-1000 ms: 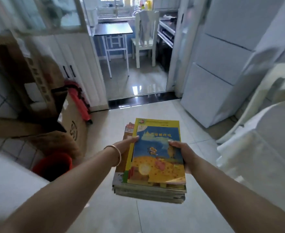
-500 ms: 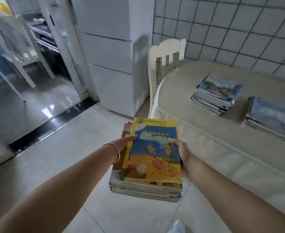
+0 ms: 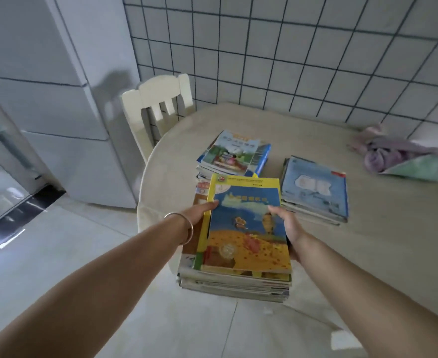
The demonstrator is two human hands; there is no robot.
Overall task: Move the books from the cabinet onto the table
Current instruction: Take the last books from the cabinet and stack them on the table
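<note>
Books held over the table's near edge

Tiled wall (image 3: 303,47), white with dark grout lines, fills the upper right. To the left stands a tall pale cabinet or fridge (image 3: 57,104); which of the two, I cannot tell. Below both spreads the round beige table (image 3: 368,254), its curved edge running down toward the pale floor tiles (image 3: 57,254). A cream chair (image 3: 158,107) is tucked against the table's far left side, its slatted back upright beside the wall.

Both hands clasp a thick stack of books (image 3: 238,280), held at the table's near left edge; whether its base touches the tabletop cannot be told. The top book (image 3: 249,228) has a yellow border and a blue and orange picture. The left hand (image 3: 199,213), a thin bangle (image 3: 184,228) on its wrist, grips the stack's left side with the thumb lying on the cover. The right hand (image 3: 287,226) grips the right side, thumb likewise on top.

Two smaller piles already lie on the table beyond: a blue-edged pile (image 3: 233,156) just behind the held stack, and a pale blue pile (image 3: 316,189) to its right, apart from it. A crumpled cloth (image 3: 404,158), lilac and green, sits near the wall at far right.
</note>
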